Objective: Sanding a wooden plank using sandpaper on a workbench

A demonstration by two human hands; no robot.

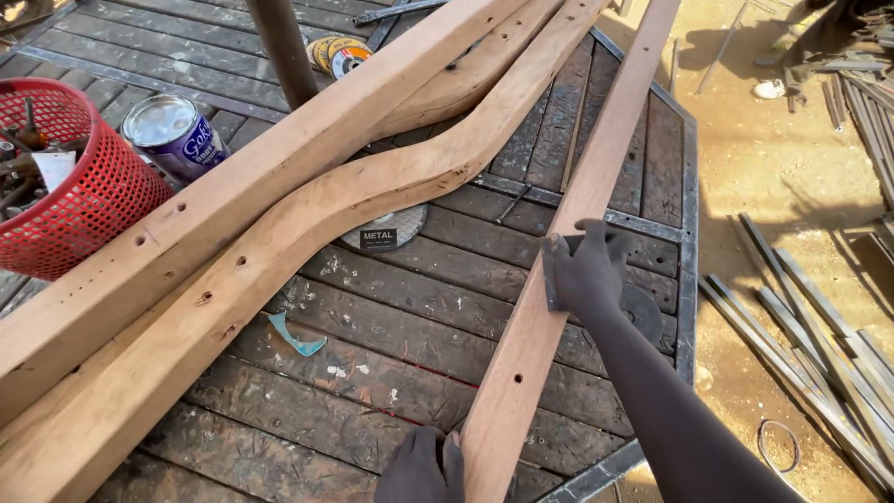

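— Plank [549, 279], the straight reddish one: where does it lie?

— It runs from the near edge of the dark slatted table [410, 345] away toward the far right corner, lying flat on the boards. The left hand [424, 466] sits nearest, at the plank's near end, fingers curled against its left edge. To my eye that steadies the end so the wood cannot slide sideways.

— And the other hand?

— The right hand [589, 270] is farther up, pressed down on the plank's top face with a small flat dark pad or sheet [551, 270] held under the palm and fingers. The fingers are spread over it, so the hand is closed down onto that pad rather than open; what the pad is made of I cannot tell.

— What lies around them?

— Just left, a blue-green shard [296, 337] on the boards. Beyond, a grey cutting disc [386, 228] half under a curved timber [279, 233], which lies beside a thick straight beam [214, 200]. Farther left stand a red mesh basket [93, 196] of metal bits and a tin can [175, 135]. On the sandy ground to the right lie metal strips [810, 345].
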